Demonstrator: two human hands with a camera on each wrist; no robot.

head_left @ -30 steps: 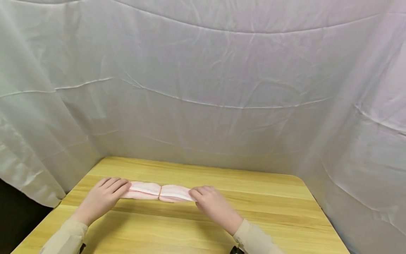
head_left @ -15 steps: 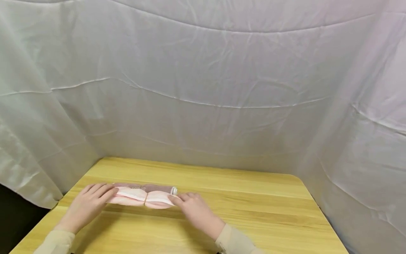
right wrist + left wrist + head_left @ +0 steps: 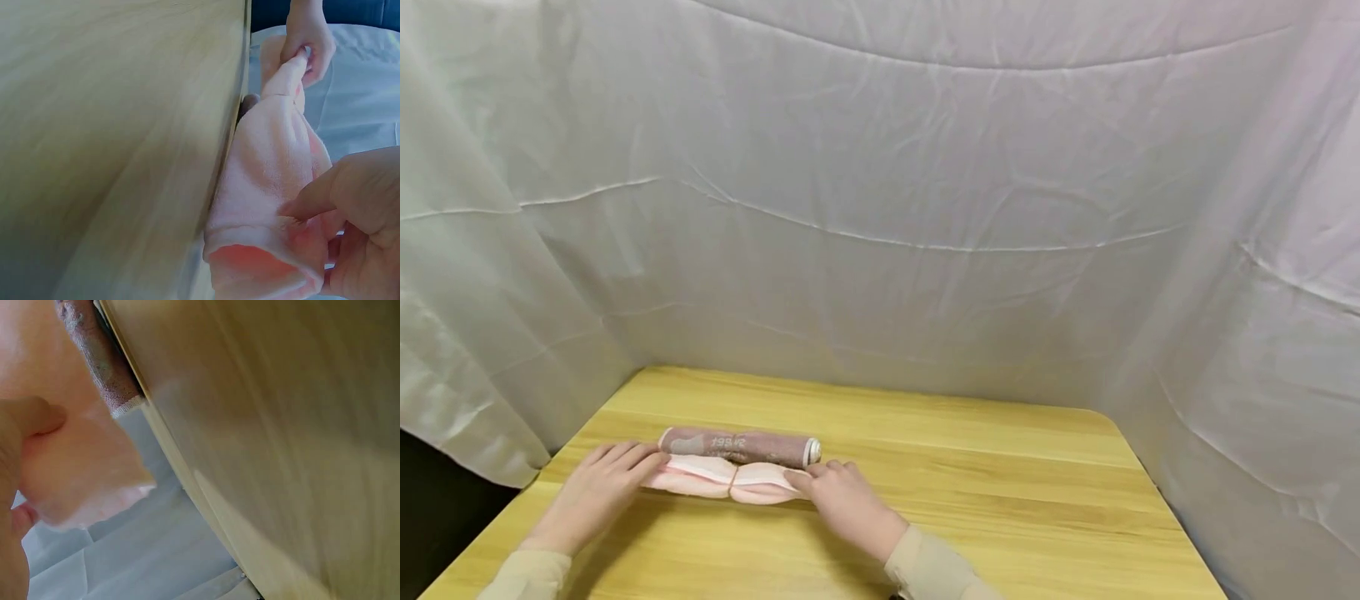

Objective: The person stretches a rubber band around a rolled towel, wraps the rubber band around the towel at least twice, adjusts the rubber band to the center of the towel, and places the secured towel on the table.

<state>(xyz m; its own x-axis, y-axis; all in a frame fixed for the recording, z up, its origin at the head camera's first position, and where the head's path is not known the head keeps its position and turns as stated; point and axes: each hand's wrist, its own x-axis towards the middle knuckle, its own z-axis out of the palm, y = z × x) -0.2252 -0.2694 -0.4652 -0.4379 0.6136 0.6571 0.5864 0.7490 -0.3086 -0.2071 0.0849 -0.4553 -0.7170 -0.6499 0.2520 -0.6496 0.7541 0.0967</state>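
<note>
A pale pink rolled towel [image 3: 692,476], cinched at its middle by a thin tan band [image 3: 732,481], lies crosswise between two hands. My left hand [image 3: 598,492] grips its left end; in the left wrist view the thumb presses into the soft pink cloth. At the other end, my right hand [image 3: 853,510] pinches the towel between thumb and fingers, and the right wrist view shows its open rolled end. Just behind the pink towel is a mauve rolled towel [image 3: 771,448] with pale lettering and a whitish end, its lower side partly hidden. Neither hand is on the mauve one.
Both rolls are over a light wooden table [image 3: 1000,500] with rounded far corners. Pale grey cloth [image 3: 887,208] hangs behind it and along both sides. A dark gap [image 3: 445,500] shows past the table's left edge.
Both hands have brought the pink towel leftward and nearer to me. The mauve rolled towel, hidden behind it a second ago, has come into sight and stays on the table.
</note>
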